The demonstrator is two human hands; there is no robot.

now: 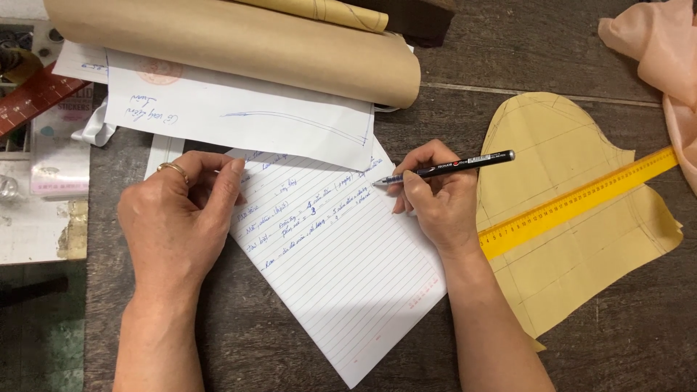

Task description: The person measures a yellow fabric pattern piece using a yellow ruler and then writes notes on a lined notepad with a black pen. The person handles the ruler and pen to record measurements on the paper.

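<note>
Right hand (435,199) fingers gripping black pen (454,166), tip on lined sheet (348,268); left hand (178,218) fingers curled loosely, pressing sheet's left edge; yellow ruler (581,203) just right.

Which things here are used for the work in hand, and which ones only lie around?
In use:
- black pen, held in the right hand, tip on the paper
- lined sheet with blue notes, held down by the left hand

Lying about:
- yellow ruler
- yellow pattern piece under it
- brown paper roll
- white sheet
- peach cloth
</note>
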